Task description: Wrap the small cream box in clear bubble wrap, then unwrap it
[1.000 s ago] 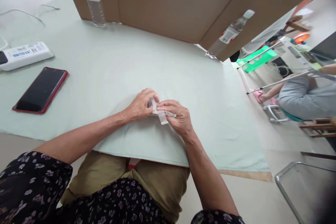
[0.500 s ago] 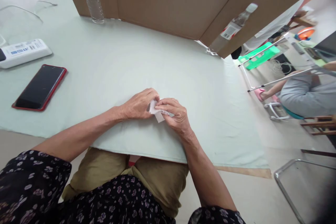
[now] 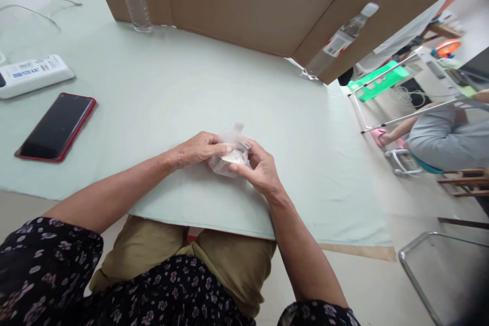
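Between my two hands is a small clear plastic bag with something whitish inside, whose kind I cannot make out. My left hand grips the bag from the left, its thumb lying across the top. From the right, my right hand holds it, thumb on the near side and fingers behind. A blurred, pale flap of the bag sticks up beyond my fingers. Both hands are low over the pale green tablecloth, close to the table's near edge.
A phone in a red case and a white power strip-like device lie at left. Cardboard panels stand at the back, with water bottles against them. At right, a seated person's leg shows beside a metal-framed table.
The crumpled white piece in my fingers has been turned and spread, so its clear plastic and whitish contents now show. My left thumb has moved onto its top; the flap points away from me.
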Demonstrator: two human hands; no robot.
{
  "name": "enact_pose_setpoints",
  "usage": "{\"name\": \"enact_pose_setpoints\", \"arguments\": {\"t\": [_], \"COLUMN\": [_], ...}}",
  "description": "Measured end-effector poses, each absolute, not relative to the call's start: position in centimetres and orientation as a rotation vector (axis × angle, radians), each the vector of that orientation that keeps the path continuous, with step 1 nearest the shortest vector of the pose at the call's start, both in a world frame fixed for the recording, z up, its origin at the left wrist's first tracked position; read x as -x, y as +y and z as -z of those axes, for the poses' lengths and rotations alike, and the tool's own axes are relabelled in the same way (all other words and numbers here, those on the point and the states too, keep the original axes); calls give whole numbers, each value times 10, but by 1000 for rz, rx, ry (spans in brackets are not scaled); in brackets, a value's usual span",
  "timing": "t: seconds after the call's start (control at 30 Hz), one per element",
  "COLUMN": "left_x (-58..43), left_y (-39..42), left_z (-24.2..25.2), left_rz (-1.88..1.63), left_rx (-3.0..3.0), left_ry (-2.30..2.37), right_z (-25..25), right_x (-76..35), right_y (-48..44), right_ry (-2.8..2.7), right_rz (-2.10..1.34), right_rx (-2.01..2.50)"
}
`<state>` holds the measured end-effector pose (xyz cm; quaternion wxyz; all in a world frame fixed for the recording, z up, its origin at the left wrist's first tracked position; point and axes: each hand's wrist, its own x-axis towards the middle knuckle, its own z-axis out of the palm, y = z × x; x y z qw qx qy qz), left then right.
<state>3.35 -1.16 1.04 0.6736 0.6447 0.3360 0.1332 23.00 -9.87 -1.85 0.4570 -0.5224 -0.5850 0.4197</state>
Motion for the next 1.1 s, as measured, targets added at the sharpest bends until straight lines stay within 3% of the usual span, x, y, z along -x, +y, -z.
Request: {"name": "enact_pose_setpoints", "arguments": {"t": [0.2,0.67,1.1], "left_x": [-31,-36,-36], "left_y": [-11,-8,-12], "left_z": [-13,-4,0], "left_rz": [-312,-340,-223], "left_rx": [-1464,-1124,-1302], "left_ry": [594,640,621], "right_z": [13,28,19], "right_x": [-228,-227,-218], "right_y": [-98,-97,-95], "right_ry": [-1248,-1224,-1051], "right_rz": [-1168,-893,-934], "right_rx": [1292,1369,1345]}}
